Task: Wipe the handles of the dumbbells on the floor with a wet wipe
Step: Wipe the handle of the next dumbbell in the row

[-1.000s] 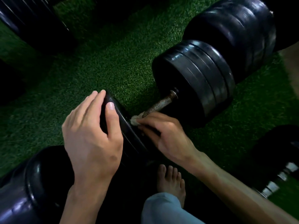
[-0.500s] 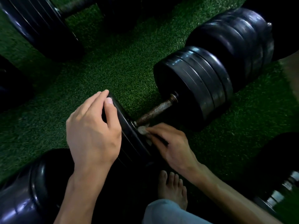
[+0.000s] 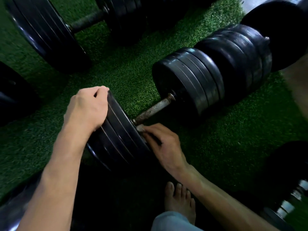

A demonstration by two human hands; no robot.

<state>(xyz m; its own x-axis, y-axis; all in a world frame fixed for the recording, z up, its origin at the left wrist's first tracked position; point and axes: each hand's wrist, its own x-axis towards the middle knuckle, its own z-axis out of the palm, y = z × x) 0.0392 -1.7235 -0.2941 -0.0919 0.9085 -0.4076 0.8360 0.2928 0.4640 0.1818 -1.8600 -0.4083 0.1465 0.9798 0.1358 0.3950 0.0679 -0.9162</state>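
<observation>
Two bare hands are working on one dumbbell lying on green artificial turf on the floor. The left hand is curling its fingers over the top rim of the near stack of black weight plates, gripping it as if to steady the dumbbell. The right hand is pinching a small crumpled wet wipe between thumb and fingertips, pressed against the inner face of those near plates just below the handle. The handle, a speckled and rusty-looking metal bar, is running diagonally from the near plates up and to the right toward the far plate stack. Its near end is lying just above and beside the wipe, so the right hand is the closer one; reaching the bar would likely mean lifting the wipe slightly up, then sliding along that diagonal axis. Most of the bar is showing bare. Another dumbbell is lying across the top of the view, well apart. A bare foot is resting on the floor near the bottom.
</observation>
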